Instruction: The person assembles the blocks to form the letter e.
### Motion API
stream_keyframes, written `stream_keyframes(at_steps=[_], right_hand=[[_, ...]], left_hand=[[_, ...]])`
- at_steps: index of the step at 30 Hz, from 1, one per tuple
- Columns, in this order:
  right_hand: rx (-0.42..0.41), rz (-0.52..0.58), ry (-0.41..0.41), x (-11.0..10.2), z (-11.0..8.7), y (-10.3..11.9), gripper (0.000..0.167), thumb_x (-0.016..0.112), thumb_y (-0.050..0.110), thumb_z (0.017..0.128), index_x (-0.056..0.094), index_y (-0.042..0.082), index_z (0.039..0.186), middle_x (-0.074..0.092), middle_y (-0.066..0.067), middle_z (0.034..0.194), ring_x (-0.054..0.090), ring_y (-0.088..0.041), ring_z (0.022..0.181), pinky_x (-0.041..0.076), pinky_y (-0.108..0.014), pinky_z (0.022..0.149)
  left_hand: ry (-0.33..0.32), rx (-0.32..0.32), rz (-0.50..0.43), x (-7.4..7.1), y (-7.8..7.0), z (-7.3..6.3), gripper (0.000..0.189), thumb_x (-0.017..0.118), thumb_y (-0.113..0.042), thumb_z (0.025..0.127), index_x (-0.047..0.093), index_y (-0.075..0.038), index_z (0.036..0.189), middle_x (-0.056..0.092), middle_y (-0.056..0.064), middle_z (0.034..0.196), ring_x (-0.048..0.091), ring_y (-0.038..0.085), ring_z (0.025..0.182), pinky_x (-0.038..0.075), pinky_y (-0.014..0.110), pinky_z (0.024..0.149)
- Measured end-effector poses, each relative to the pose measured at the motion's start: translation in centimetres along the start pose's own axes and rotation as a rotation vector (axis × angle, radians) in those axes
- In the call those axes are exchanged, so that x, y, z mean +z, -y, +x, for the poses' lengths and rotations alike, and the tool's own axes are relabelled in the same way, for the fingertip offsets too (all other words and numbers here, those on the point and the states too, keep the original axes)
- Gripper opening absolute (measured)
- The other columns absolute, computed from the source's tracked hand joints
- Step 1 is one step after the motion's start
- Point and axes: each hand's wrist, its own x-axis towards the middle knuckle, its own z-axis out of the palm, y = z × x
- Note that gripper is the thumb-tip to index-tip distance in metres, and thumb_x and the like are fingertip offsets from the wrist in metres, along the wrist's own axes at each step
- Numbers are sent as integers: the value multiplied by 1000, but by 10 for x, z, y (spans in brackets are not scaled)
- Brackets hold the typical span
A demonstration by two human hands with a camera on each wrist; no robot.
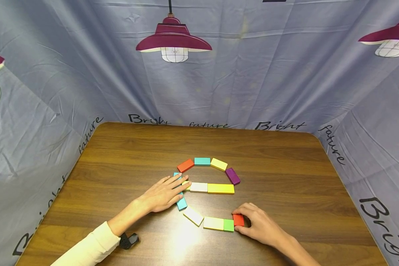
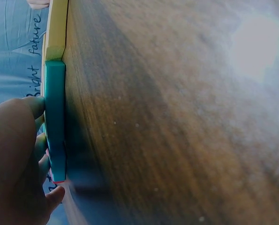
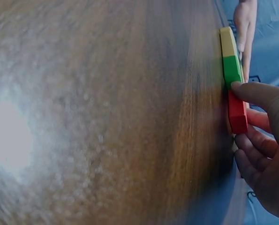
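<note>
In the head view, my right hand [image 1: 257, 223] pinches a red block [image 1: 238, 220] between thumb and fingers. That block sits against a green block [image 1: 228, 225], which follows a pale yellow block [image 1: 213, 223]. My left hand [image 1: 163, 194] lies with straight fingers over teal blocks [image 1: 182, 204] at the left of the curve, partly hiding them. Its fingertips also reach a small yellow-green block beside a white block [image 1: 198, 187]. A long yellow block [image 1: 221, 188] continues that middle row. The right wrist view shows the thumb at the joint of red block [image 3: 237, 112] and green block [image 3: 231, 69].
Above the middle row, an arc holds a red block [image 1: 185, 165], a teal block [image 1: 202, 161], a yellow block [image 1: 218, 164] and a purple block [image 1: 232, 176]. A slanted pale block [image 1: 193, 216] lies lower left. Printed curtains [image 1: 199, 88] surround the wooden table [image 1: 286, 166].
</note>
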Motion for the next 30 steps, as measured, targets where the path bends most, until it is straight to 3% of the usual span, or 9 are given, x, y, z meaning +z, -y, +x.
stream_keyframes(at_steps=[7,22,26,30], right_hand=[[3,-4,-5,2,0,2,39,89,20,71,71,16,106,61,15,101,55,-4,92,53,-29,76],[75,-39,85,1,-3,10,52,89,35,71,68,15,114,57,15,108,52,-5,97,53,-32,81],[76,-67,79,2,-3,13,57,87,48,71,68,15,114,57,14,109,51,-6,96,52,-32,80],[76,-74,49,5,-3,14,51,87,47,72,68,16,109,57,14,106,50,-5,93,50,-28,75]], left_hand=[[-2,7,-10,0,0,-1,52,37,-36,109,33,-18,158,26,7,163,20,29,149,22,52,116],[6,-1,-19,0,0,0,53,37,-36,109,32,-18,158,24,5,163,17,27,149,20,51,117],[-2,4,-14,1,1,0,53,37,-36,109,32,-18,158,24,6,163,18,27,149,21,51,117],[-11,12,-10,2,1,0,53,39,-35,108,34,-17,157,26,7,163,19,28,149,22,52,117]])
